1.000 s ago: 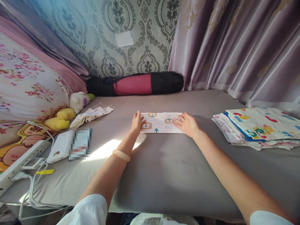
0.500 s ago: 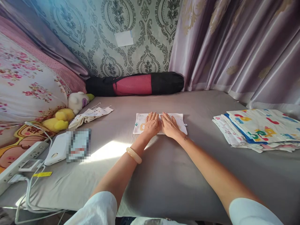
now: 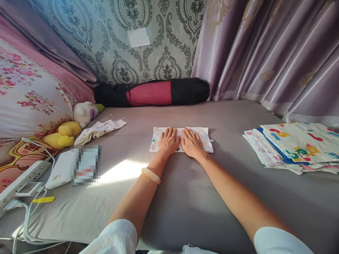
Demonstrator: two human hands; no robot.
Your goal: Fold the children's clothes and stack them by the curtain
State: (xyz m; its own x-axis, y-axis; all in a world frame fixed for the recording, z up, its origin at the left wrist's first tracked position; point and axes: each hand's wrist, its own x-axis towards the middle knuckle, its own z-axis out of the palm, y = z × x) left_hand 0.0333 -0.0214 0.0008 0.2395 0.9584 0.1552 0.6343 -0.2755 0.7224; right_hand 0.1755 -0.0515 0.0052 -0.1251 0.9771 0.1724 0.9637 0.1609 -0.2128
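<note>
A white printed cloth, folded into a flat rectangle with a small tag on its right edge, lies on the grey sheet. My left hand rests palm down on its left half, fingers stretched out. On the right half my right hand also lies flat, its fingers a little spread. A narrow strip of cloth shows between the two hands. Much of the print is hidden beneath them.
To the right sits a stack of folded printed cloths. A black and red roll bag lies along the wall. At left are a small drawstring pouch, plush toys, a white power bank, a blurred-out item and a power strip.
My hands have slid slightly apart over the cloth, the left one outward to the left. The fingers look more spread. The camera view has shifted a little.
</note>
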